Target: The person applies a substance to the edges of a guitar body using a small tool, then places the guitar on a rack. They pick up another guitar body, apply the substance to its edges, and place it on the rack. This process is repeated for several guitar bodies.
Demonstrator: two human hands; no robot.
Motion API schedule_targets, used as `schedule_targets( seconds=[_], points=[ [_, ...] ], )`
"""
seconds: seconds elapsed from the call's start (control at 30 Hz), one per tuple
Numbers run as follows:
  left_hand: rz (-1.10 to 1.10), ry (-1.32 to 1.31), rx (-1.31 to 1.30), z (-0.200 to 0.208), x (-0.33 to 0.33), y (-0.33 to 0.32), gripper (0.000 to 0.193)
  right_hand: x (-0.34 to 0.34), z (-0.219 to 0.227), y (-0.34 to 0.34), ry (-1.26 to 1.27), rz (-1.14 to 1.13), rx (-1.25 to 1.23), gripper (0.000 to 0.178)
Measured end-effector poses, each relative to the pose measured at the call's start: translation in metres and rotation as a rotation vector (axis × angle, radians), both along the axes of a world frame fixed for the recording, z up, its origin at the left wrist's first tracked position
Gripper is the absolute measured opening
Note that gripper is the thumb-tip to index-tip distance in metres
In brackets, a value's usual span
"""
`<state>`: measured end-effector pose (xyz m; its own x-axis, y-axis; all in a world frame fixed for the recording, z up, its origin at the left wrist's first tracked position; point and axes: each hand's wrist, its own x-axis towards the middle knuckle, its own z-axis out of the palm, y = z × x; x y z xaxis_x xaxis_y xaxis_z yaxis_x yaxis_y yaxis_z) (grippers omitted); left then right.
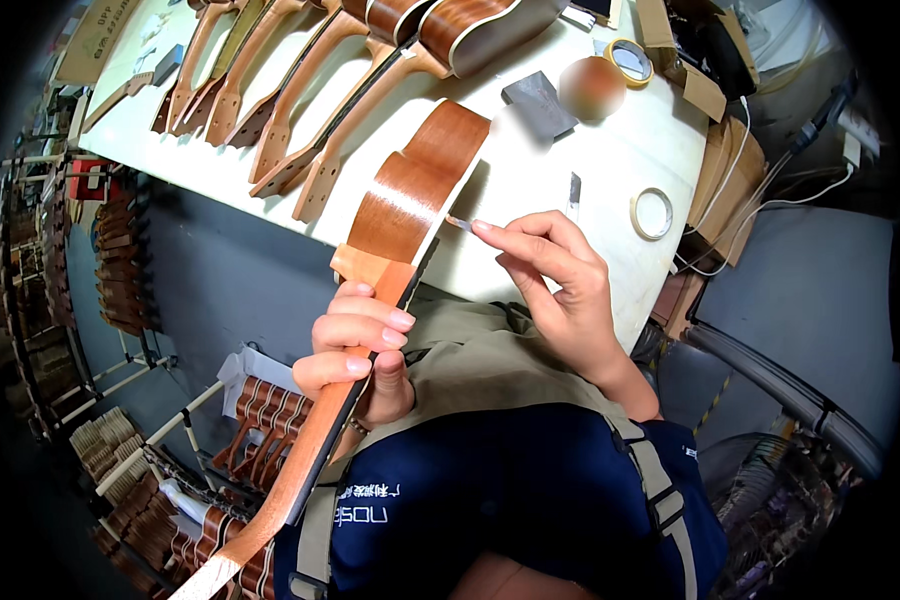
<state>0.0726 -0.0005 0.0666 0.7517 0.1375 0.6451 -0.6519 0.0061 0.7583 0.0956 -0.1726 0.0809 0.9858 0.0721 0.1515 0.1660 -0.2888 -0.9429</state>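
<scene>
At centre, the left hand (355, 345) grasps the guitar (400, 205) by its neck — probably steadying the edge beside the small thin piece (461, 223) pinched in the right hand (570, 275).

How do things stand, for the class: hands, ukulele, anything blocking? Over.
Left hand gripping ukulele by its neck. Right hand pinching small slim piece at ukulele's edge. Tape roll on table, right of right hand, not blocking.
</scene>
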Motion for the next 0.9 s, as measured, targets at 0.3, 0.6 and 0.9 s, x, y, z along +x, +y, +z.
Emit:
schedule_targets(
  seconds=[0.3,0.6,0.9],
  points=[
    [0.086,-0.053,-0.032,0.000,-0.001,-0.008,0.025,-0.002,-0.003,0.008,-0.230,-0.061,-0.366,0.049],
    [0.066,-0.048,0.015,-0.001,0.000,-0.007,0.026,0.000,0.021,-0.009,-0.353,0.000,-0.630,0.047],
    [0.036,-0.035,0.002,0.000,-0.001,-0.007,0.022,0.002,0.029,-0.001,-0.409,0.006,-0.744,0.035]
  ],
)
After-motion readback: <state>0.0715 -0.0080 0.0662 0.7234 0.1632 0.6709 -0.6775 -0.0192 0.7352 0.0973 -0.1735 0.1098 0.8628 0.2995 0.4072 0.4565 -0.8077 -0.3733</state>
